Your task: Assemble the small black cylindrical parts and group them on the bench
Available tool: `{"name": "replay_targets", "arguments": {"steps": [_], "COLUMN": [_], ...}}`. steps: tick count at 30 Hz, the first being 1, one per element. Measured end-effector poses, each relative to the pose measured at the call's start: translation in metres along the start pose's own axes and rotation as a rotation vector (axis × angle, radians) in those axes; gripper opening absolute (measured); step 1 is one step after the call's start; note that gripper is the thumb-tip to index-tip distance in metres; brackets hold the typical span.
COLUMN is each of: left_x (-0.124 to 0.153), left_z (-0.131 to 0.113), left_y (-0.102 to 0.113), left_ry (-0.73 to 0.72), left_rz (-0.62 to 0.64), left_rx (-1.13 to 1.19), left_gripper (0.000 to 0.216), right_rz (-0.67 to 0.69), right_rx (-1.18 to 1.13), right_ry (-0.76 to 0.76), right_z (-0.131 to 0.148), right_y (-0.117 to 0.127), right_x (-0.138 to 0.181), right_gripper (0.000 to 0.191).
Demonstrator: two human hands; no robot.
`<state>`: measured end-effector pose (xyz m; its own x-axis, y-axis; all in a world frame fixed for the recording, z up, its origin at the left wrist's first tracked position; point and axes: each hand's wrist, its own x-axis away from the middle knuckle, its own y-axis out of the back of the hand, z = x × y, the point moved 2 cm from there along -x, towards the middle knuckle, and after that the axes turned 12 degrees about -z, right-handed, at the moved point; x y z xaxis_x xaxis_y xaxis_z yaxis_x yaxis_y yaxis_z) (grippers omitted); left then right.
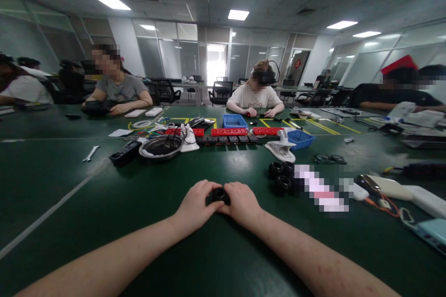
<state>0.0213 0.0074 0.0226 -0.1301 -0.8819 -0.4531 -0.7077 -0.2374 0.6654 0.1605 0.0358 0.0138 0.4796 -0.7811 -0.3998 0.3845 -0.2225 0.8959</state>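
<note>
Between my two hands is a small black round part (220, 193) with a hole in its middle, at or just above the green table top. My left hand (197, 202) grips it from the left, thumb and fingers curled round its side. From the right, my right hand (243, 202) closes on the same part, and the two thumbs meet in front of it. My fingers hide much of its outline. Ahead to the right stands a cluster of similar black round parts (283, 183).
A metal bowl (144, 152), a black box (124, 153) and a wrench (91, 154) lie to the left. Red power strips (229, 132), blue bins (234, 121) and a white clamp stand (281, 148) line the middle. Glasses (329, 159) and cables lie right. People sit opposite.
</note>
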Motion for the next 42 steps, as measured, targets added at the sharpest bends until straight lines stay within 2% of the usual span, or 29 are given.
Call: {"name": "replay_targets", "arguments": {"steps": [3, 5, 9, 13, 17, 21, 25, 28, 30, 33, 35, 38, 42], "left_x": [-0.002, -0.002, -0.004, -0.005, -0.004, -0.001, 0.000, 0.000, 0.000, -0.001, -0.002, -0.002, 0.001], "left_z": [0.001, 0.002, 0.002, -0.001, -0.003, -0.002, 0.000, 0.001, 0.002, 0.004, 0.004, 0.002, -0.001], "left_y": [0.001, 0.003, 0.005, 0.005, 0.003, 0.001, 0.002, 0.004, 0.005, 0.008, 0.009, 0.010, 0.007], "left_ry": [-0.025, -0.041, -0.038, -0.061, -0.015, 0.041, 0.042, 0.015, -0.002, -0.010, -0.009, -0.010, 0.027], "left_rz": [0.036, 0.090, 0.176, 0.206, 0.172, 0.079, 0.060, 0.101, 0.148, 0.222, 0.256, 0.268, 0.197], "left_rx": [0.046, 0.103, 0.123, 0.117, 0.077, 0.049, 0.066, 0.096, 0.127, 0.160, 0.167, 0.158, 0.130], "left_gripper": [0.023, 0.024, 0.031, 0.033, 0.029, 0.024, 0.024, 0.029, 0.033, 0.036, 0.036, 0.033, 0.028], "right_rz": [0.022, 0.096, 0.261, 0.325, 0.242, 0.111, 0.047, 0.035, 0.102, 0.264, 0.322, 0.314, 0.221], "right_rx": [-0.042, -0.161, -0.355, -0.451, -0.357, -0.089, 0.047, -0.088, -0.259, -0.503, -0.591, -0.600, -0.456], "right_ry": [0.056, 0.106, 0.190, 0.254, 0.153, 0.031, 0.001, 0.051, 0.096, 0.139, 0.135, 0.090, 0.017], "right_z": [-0.003, -0.009, -0.020, -0.024, -0.020, -0.005, 0.006, 0.003, -0.004, -0.015, -0.019, -0.021, -0.014], "right_y": [0.001, 0.002, 0.007, 0.010, 0.004, 0.000, 0.000, 0.003, 0.007, 0.011, 0.013, 0.012, 0.008], "right_x": [-0.001, -0.003, -0.010, -0.014, -0.012, -0.004, 0.001, 0.001, -0.002, -0.006, -0.008, -0.008, -0.003], "right_gripper": [0.045, 0.046, 0.035, 0.028, 0.033, 0.040, 0.040, 0.046, 0.045, 0.027, 0.017, 0.015, 0.028]}}
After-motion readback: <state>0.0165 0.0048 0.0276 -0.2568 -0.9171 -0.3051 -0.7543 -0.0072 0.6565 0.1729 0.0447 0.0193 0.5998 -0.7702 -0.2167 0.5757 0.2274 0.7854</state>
